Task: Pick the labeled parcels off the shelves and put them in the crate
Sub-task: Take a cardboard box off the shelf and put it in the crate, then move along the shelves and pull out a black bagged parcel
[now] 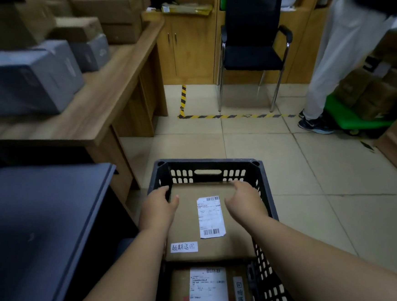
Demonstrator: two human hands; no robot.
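A brown cardboard parcel (186, 225) with a white shipping label and a small handwritten sticker lies inside the black plastic crate (208, 163) on the floor. My left hand (158, 210) grips the parcel's far left corner, thumb on top. My right hand (245, 200) grips its far right corner, fingers curled over the edge. Below it, nearer to me in the crate, lies a second labeled parcel (180, 292), partly covered by the first.
A wooden desk (107, 95) at the left carries several grey and brown parcels. A dark grey surface (44, 222) is at lower left. A black chair (254, 58) stands behind floor tape. A person (342, 56) stands at right by a green cart (351, 117) with boxes.
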